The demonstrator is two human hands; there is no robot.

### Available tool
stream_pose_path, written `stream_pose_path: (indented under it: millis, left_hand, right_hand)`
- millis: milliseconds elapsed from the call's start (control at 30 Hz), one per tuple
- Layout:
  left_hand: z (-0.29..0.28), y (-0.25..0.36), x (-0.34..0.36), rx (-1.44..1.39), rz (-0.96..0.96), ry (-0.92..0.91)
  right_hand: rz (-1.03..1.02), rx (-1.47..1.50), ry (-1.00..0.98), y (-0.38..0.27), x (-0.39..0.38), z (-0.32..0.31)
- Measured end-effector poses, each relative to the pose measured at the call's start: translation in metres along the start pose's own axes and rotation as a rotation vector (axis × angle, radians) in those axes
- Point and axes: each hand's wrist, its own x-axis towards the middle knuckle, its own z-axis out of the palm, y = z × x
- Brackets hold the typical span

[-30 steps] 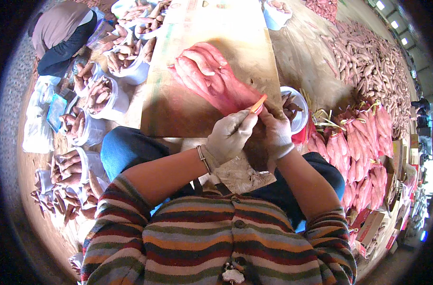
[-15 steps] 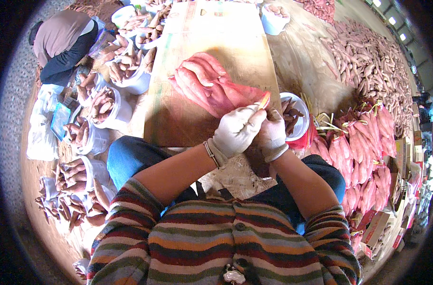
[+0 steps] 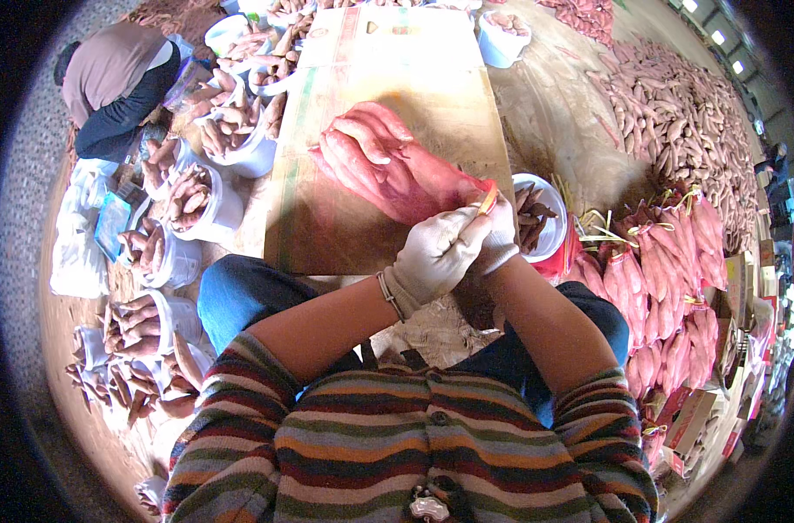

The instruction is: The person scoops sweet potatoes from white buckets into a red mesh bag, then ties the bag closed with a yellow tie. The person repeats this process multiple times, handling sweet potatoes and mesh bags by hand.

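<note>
A red mesh bag with several sweet potatoes inside lies on the board table before me. Its narrow gathered neck runs toward me and to the right, into my hands. My left hand, in a white glove, is closed at this neck with thumb and fingers pinched. Close beside it, my right hand, also gloved, is closed around the bag's end, its fingers partly hidden behind the left. A small yellow-and-red strip sticks up at the fingertips; what it belongs to is hard to make out.
White buckets of sweet potatoes line the left side, where a person bends over. Another white bucket stands against the table's right edge. Filled red mesh bags are stacked to the right, before a large sweet potato heap.
My right hand has risen a little and turned around the bag's neck. The left has lowered slightly, and the neck is drawn straighter and tighter. The sweet potatoes have barely moved.
</note>
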Motion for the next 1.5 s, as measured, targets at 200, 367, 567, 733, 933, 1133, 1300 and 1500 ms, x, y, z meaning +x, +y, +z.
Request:
stream_pose_path:
  millis: [200, 367, 567, 733, 933, 1133, 1300, 1500]
  left_hand:
    - [0.001, 0.008, -0.008, -0.091, -0.148, -0.027]
    - [-0.001, 0.009, -0.006, -0.246, -0.364, -0.028]
    - [-0.001, 0.016, 0.000, -0.332, -0.527, 0.049]
    - [0.001, 0.019, 0.000, -0.373, -0.588, 0.049]
    - [-0.003, 0.022, 0.004, -0.281, -0.655, 0.049]
    - [-0.009, 0.024, 0.004, -0.368, -0.718, 0.052]
    - [-0.013, 0.022, 0.003, -0.388, -0.727, 0.086]
    - [-0.017, 0.027, 0.001, -0.316, -0.785, 0.084]
  right_hand:
    - [-0.333, -0.694, 0.304, -0.002, 0.018, 0.003]
    - [-0.198, -1.132, 0.477, -0.014, 0.022, -0.018]
    - [-0.355, -1.147, 0.408, -0.017, 0.013, -0.007]
    - [-0.623, -1.509, 0.125, -0.026, 0.010, -0.001]
    - [-0.182, -1.614, 0.101, -0.046, 0.014, 0.008]
    - [0.091, -1.457, -0.266, -0.118, 0.036, -0.062]
    - [-0.050, -1.801, 0.479, -0.132, 0.070, -0.171]
    - [0.289, -2.026, 0.222, -0.072, 0.073, -0.210]
